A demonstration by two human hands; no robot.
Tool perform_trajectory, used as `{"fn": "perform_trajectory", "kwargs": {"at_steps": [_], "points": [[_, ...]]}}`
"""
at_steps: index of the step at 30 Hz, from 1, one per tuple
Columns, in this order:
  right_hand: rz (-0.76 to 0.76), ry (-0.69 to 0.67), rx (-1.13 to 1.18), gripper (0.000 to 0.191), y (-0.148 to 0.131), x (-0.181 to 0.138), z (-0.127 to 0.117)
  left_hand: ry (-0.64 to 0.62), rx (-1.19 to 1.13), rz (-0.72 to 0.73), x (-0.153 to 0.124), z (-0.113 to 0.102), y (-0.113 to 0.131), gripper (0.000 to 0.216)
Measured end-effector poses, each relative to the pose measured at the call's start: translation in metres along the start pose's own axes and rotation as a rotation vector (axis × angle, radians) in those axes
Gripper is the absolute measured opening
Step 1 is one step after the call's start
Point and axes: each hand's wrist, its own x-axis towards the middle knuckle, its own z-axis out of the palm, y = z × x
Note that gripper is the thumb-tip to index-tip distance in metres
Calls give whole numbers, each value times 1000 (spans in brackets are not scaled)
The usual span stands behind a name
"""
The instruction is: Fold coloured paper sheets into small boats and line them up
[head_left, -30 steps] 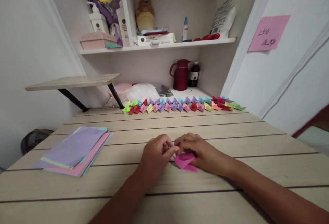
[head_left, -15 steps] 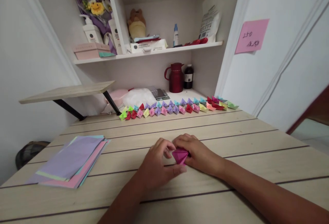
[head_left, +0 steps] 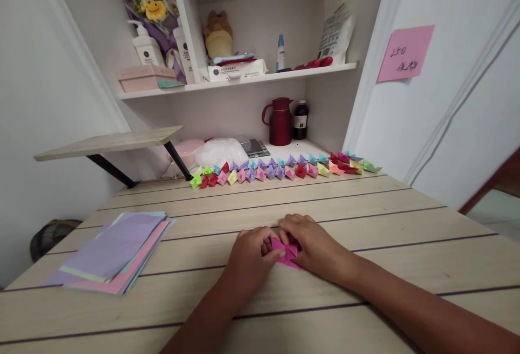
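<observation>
A small folded piece of magenta paper (head_left: 287, 252) is between my two hands, just above or on the wooden table. My left hand (head_left: 255, 252) pinches its left edge between thumb and fingers. On the other side, my right hand (head_left: 311, 241) grips the right part, its fingertips bent over the upper edge. Some of the paper is hidden behind the fingers. Beyond my hands, two rows of small folded paper boats (head_left: 280, 172) in many colours stand along the back of the table.
A stack of coloured paper sheets (head_left: 117, 251) lies to the left. Behind it stands a small raised wooden shelf (head_left: 109, 141) on black legs. A dark red jug (head_left: 280, 122) and a dark bottle (head_left: 300, 121) stand at the back, below a white shelf (head_left: 276, 75).
My left thumb and fingers have closed onto the magenta paper, which now looks flatter and more spread at its lower edge. The camera view has shifted slightly.
</observation>
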Motion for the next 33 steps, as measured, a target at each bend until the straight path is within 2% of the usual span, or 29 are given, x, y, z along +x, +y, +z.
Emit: {"fn": "perform_trajectory", "kwargs": {"at_steps": [5,8,11,15,19,22,30,33], "points": [[1,-128,45,22,5,-3,-20,-41,-13,-37,1,1,-2,10],[-35,-238,146,27,7,-6,-37,-69,3,-39,0,-1,1,17],[-18,-309,330,16,11,-6,-47,-68,36,-56,-1,-2,5,27],[54,-272,438,9,16,-3,-42,-53,104,-96,-2,-4,6,38],[-20,-207,243,12,13,-2,-33,-43,136,-80,-4,-5,2,45],[-53,-191,146,15,10,-3,-31,-37,145,-48,-3,-5,-1,37],[-91,-196,95,25,9,-5,-32,1,223,-38,0,-1,-3,19],[-88,-204,90,29,10,-5,-31,1,306,30,0,-1,-1,10]]}}
